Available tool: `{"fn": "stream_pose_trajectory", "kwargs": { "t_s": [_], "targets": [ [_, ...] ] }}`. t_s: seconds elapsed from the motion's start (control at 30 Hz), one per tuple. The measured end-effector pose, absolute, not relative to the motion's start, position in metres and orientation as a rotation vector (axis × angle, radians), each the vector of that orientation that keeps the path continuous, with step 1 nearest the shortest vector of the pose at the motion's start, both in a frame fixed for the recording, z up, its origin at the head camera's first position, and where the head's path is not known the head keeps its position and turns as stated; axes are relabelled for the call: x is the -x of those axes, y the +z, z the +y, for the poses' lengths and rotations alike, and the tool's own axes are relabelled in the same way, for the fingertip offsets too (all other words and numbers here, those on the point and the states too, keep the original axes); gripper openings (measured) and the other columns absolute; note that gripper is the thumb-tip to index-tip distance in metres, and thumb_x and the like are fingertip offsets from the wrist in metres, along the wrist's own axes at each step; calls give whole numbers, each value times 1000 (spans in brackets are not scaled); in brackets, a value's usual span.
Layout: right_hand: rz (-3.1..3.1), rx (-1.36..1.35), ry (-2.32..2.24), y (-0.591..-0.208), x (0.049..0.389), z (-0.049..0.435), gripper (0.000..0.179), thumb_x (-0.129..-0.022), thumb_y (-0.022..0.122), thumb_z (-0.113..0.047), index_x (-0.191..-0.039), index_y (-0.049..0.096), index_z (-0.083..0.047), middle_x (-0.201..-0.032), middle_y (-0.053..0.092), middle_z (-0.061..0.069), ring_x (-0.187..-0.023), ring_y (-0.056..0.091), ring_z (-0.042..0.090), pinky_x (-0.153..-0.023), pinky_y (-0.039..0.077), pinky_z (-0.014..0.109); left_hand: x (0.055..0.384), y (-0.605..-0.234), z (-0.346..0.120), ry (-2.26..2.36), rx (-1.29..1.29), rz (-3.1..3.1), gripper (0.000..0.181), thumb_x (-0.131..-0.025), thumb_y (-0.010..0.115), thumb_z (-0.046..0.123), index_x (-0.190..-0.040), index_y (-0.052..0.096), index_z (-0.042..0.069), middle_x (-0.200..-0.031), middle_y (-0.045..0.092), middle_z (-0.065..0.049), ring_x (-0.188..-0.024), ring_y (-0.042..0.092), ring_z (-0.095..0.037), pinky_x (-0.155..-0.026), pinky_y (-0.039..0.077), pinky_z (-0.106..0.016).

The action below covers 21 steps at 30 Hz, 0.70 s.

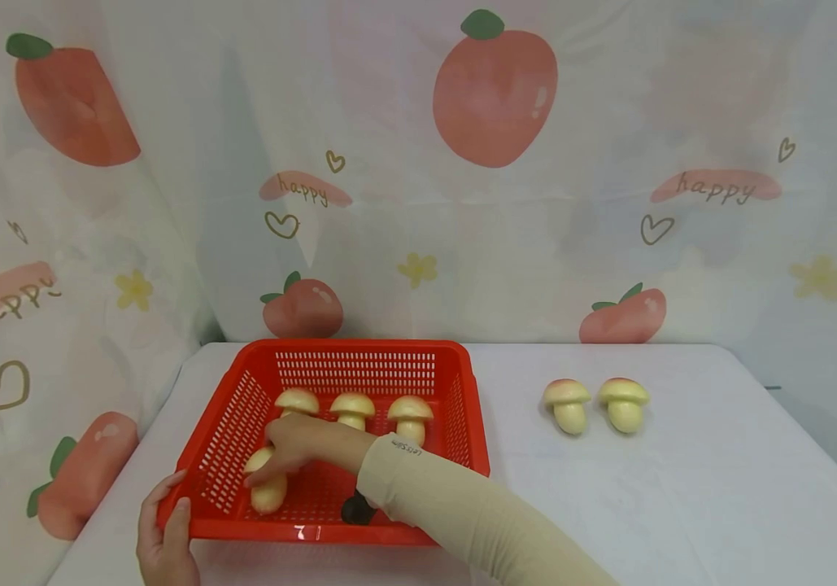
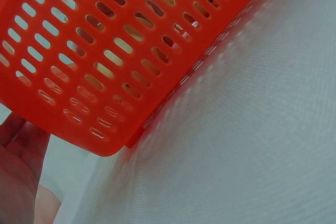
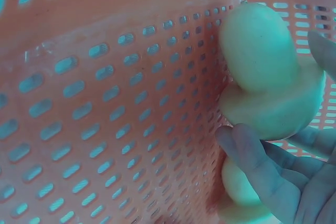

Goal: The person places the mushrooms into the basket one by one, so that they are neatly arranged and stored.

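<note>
In the head view, a red perforated plastic basket [image 1: 316, 533] stands on the left of the table. My left hand [image 1: 165, 537] grips its front left corner, thumb at the front. The left wrist view shows those fingers against the basket [image 2: 79, 145] from outside. My right hand [image 1: 294, 443] reaches inside and holds a pale yellow toy mushroom [image 1: 268, 492] near the front left. Seen from the right wrist, thumb and fingers lie on either side of the cap of this mushroom [image 3: 257, 45], stem pointing away. A second mushroom [image 3: 239, 182] shows partly behind the fingers.
Along the basket's back part, three more mushrooms [image 1: 352, 404] stand in a row, partly covered by my right hand and sleeve. Two mushrooms [image 1: 568, 404] lie side by side on the white tablecloth [image 1: 652, 505] to the right. A fruit-print curtain [image 1: 389, 106] hangs behind.
</note>
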State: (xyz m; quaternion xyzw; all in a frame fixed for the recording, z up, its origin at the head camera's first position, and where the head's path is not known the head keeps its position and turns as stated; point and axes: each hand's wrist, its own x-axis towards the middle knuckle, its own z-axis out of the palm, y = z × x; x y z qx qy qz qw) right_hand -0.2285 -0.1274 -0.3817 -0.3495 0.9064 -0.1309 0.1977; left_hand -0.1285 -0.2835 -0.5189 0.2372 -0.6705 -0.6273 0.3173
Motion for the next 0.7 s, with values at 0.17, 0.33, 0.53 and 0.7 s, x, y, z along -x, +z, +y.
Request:
{"fn": "stream_pose_trajectory", "kwargs": {
  "t_s": [0.17, 0.33, 0.53, 0.7],
  "targets": [
    [2517, 955, -383, -381, 228, -127, 39, -74, 71, -49, -77, 53, -15, -67, 51, -4, -60, 48, 9, -52, 39, 19, 129, -520, -284, -1649, -641, -1765, 34, -97, 44, 27, -130, 48, 25, -129, 45, 0, -107, 49, -18, -67, 45, -9],
    [2544, 972, -360, -383, 228, -129, 40, -75, 69, -51, -71, 53, -14, -63, 49, -4, -56, 46, 9, -49, 38, 19, 129, -521, -285, -1656, -644, -1761, 33, -97, 44, 26, -130, 48, 25, -130, 45, 1, -107, 49, -18, -67, 46, -10],
    [2547, 945, -374, -384, 229, -130, 41, -75, 69, -51, -70, 53, -14, -62, 50, -4, -54, 46, 9, -48, 39, 19, 129, -520, -284, -1646, -646, -1756, 33, -97, 44, 27, -130, 48, 25, -129, 46, 1, -108, 49, -18, -69, 45, -10],
    [2524, 897, -387, -382, 228, -129, 40, -74, 70, -51, -77, 54, -15, -67, 53, -3, -58, 49, 10, -50, 40, 20, 130, -523, -285, -1641, -685, -1770, 34, -97, 44, 28, -130, 48, 27, -131, 45, 4, -110, 48, -18, -73, 45, -13]
  ]
}}
